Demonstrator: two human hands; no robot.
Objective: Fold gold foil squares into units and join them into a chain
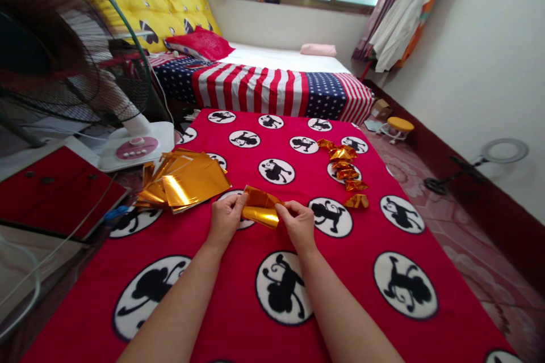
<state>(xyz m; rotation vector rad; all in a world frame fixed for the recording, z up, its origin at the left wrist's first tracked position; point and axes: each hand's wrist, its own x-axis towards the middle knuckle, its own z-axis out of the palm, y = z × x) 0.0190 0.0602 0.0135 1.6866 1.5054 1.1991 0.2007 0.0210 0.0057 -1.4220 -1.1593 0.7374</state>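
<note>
Between my two hands is a sheet of gold foil paper (263, 214), partly curled or folded over, its front strip shining. My left hand (227, 216) pinches its left end, and my right hand (298, 221) pinches the right end with thumb and fingertips. To the left lies a fanned stack of flat gold foil sheets (198, 181). On the right, several folded gold foil pieces (346, 171) stand in a curved row. All of it rests on a red cloth (238, 306) printed with black monkeys in white circles.
A fan (140, 142) with spinning blades stands close on the left, beside a red-topped cabinet (55, 181). Beyond the cloth is a bed (272, 88) with a striped, starred cover. A small yellow stool (400, 124) and a ring light (504, 150) are on the right.
</note>
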